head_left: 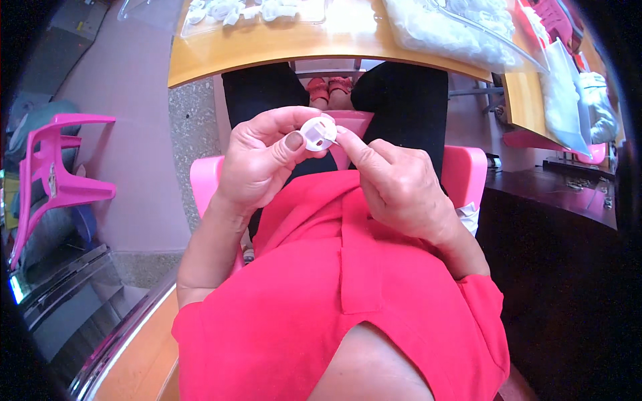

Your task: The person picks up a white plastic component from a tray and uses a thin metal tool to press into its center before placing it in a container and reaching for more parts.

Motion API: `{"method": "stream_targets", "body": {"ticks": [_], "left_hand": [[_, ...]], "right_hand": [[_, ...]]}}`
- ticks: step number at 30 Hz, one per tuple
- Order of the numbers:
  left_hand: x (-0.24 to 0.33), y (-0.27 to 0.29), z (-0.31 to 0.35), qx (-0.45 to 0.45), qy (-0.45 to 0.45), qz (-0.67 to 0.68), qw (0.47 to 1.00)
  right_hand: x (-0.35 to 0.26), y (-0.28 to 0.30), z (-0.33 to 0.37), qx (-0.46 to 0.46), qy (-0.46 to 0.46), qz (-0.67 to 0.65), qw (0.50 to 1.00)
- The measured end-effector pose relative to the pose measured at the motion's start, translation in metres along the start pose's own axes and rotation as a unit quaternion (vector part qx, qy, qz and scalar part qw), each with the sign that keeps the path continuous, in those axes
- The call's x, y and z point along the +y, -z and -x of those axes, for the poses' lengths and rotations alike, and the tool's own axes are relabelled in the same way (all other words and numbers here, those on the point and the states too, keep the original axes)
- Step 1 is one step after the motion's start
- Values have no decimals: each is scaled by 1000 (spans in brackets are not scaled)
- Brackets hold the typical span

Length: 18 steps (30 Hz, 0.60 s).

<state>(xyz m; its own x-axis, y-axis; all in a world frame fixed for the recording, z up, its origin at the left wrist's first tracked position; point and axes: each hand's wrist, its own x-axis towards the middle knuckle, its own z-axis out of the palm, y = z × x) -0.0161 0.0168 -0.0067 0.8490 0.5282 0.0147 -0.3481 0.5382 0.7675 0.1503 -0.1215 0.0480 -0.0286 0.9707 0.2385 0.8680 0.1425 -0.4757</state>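
Note:
A small round white plastic part (318,134) is held up over my lap, its face toward me. It has a raised block in the middle and small oval openings. My left hand (262,155) pinches its left rim between thumb and fingers. At its right edge, my right hand (399,179) is closed, the index fingertip against the part and the other fingers curled in. The right thumb is hidden behind the hand, so whether a smaller piece sits there cannot be seen.
Ahead is a wooden table (281,50) with a clear tray of white plastic parts (241,12) and a larger clear bin (461,33) full of translucent pieces. A pink plastic stool (53,170) lies at left. A dark cabinet (548,220) stands at right, a glass-topped case (93,321) at lower left.

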Motion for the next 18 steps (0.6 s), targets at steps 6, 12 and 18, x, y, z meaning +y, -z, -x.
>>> {"method": "stream_targets", "body": {"ticks": [6, 12, 18], "left_hand": [[-1, 2, -2, -9, 19, 1, 1000], [-2, 2, -1, 4, 16, 7, 1000], [-4, 1, -2, -3, 8, -4, 1000]], "right_hand": [[1, 1, -1, -27, -2, 37, 999], [1, 3, 1, -44, -6, 30, 999], [3, -1, 2, -31, -1, 44, 999]]}}
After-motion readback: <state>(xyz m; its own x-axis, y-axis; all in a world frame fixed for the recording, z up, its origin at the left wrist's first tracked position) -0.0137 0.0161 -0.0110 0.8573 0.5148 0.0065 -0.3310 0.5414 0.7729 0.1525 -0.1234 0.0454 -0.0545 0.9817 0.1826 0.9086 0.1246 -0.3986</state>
